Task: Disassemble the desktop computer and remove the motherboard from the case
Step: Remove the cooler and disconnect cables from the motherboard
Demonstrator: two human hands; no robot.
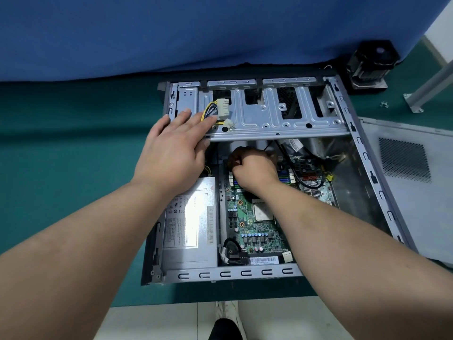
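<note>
My left hand [175,146] lies flat on the drive cage [269,111]; right hand [252,168] is curled over the motherboard [255,231], its grasp probably hidden.

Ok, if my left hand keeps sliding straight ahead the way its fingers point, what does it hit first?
Probably the white power connector with its yellow and black wires, lying on the drive cage just past the left hand. Depth is hard to judge; the fingertips may already touch the wires.

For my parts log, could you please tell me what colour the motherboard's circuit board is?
Green, seen best in the head view: the motherboard.
</note>
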